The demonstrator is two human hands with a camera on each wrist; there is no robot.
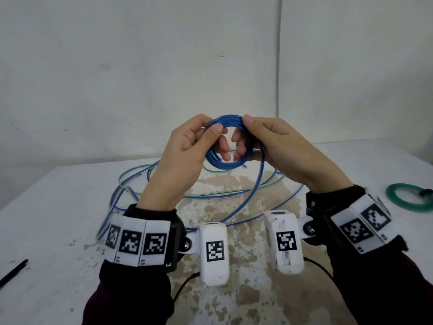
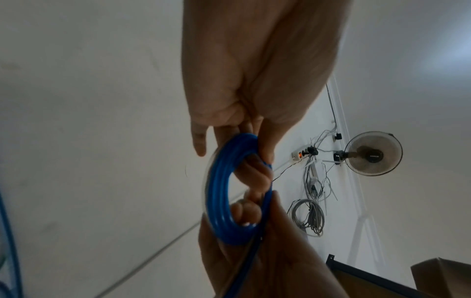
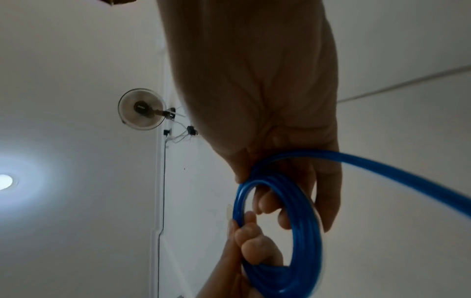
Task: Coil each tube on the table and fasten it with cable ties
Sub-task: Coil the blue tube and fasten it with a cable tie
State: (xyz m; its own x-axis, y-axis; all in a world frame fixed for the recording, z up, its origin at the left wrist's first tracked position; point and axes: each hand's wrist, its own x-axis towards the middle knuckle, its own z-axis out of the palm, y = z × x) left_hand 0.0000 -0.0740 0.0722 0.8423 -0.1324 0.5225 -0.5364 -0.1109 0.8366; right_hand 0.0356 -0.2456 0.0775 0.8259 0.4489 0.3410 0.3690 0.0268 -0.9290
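A blue tube is wound into a small coil (image 1: 228, 164) held up above the white table (image 1: 58, 207). My left hand (image 1: 187, 146) pinches the coil's left side, thumb in front and fingers through the ring. On the right side my right hand (image 1: 269, 141) grips the coil (image 3: 303, 242), fingers curled through it. The tube's loose length (image 1: 257, 181) drops from my right hand and trails in wide loops over the table, along with a thin green tube (image 1: 210, 195). In the left wrist view the coil (image 2: 216, 193) sits between both hands' fingers.
A green tube coiled and fastened (image 1: 407, 200) lies at the table's right edge. A black cable tie (image 1: 13, 273) lies near the left front edge. A pale wall stands behind the table. The tabletop's middle is worn and blotchy.
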